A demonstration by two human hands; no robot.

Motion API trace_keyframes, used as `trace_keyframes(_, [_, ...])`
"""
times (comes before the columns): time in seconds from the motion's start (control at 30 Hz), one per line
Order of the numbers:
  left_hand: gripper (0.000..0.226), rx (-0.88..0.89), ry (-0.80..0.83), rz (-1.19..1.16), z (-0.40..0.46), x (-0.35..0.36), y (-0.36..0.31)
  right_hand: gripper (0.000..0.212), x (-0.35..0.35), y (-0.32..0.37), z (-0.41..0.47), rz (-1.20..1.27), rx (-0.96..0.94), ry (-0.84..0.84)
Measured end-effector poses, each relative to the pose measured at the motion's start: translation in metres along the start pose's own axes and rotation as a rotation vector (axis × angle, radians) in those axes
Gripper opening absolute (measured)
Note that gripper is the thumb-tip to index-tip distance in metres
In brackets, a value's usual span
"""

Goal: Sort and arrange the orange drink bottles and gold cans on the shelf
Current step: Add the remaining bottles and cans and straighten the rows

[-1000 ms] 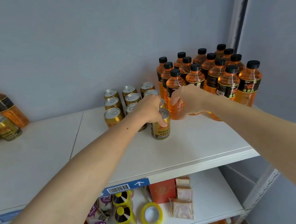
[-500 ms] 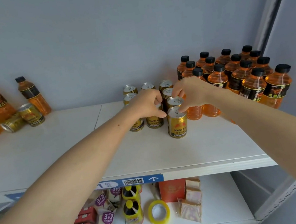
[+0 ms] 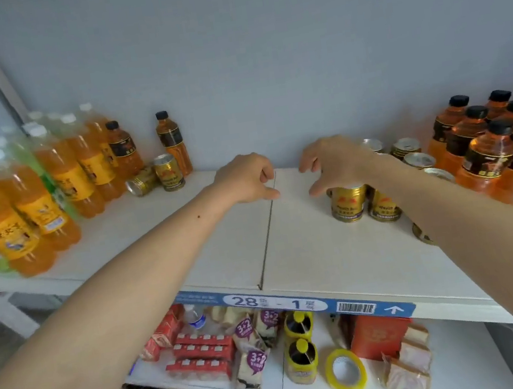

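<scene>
Our left hand (image 3: 247, 178) and right hand (image 3: 332, 163) hover loosely curled, holding nothing, above the shelf (image 3: 317, 252); gold cans (image 3: 348, 202) stand just under our right wrist, orange bottles (image 3: 489, 156) farther right

left hand (image 3: 248, 179), right hand (image 3: 332, 163), both loosely curled, empty
</scene>
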State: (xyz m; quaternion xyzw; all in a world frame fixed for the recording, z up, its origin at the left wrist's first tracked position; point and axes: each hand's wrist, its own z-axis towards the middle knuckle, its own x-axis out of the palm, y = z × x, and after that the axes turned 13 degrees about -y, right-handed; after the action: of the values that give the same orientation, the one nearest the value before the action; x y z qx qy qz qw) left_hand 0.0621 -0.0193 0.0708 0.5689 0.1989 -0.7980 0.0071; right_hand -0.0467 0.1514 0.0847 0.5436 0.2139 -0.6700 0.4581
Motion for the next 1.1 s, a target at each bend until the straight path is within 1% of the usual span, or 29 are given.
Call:
trace_keyframes(0.2, [0.043,-0.033,-0.012,0.048,-0.023,-0.035,0.101,0.043,0.045,0.082,0.051,0.085,0.022,0.027])
trace_keyframes(0.4, [0.047,-0.07,-0.015,0.079,-0.022,-0.049,0.183,0.045,0.077,0.133,0.104,0.113,0.007,0.059])
trace_keyframes(0.6, [0.045,-0.1,-0.052,0.127,0.006,-0.052,0.244,0.047,0.098,0.151,0.173,0.086,-0.053,0.028])
trace_keyframes(0.77, [0.044,-0.117,-0.088,0.085,0.037,-0.051,0.279,0.053,0.113,0.156,0.231,0.074,-0.073,0.007])
trace_keyframes(0.9, [0.059,-0.14,-0.107,0.028,0.06,-0.042,0.302,0.064,0.126,0.16,0.271,0.136,-0.058,-0.051])
trace_keyframes(1.0, [0.065,-0.156,-0.085,-0.006,0.074,-0.034,0.318,0.077,0.136,0.162,0.302,0.087,-0.071,-0.085])
trace_keyframes(1.07, [0.068,-0.178,-0.077,-0.057,0.082,-0.03,0.326,0.079,0.143,0.163,0.322,0.055,-0.064,-0.099])
trace_keyframes(1.1, [0.068,-0.167,-0.077,-0.07,0.085,-0.029,0.329,0.077,0.146,0.163,0.331,0.055,-0.054,-0.102])
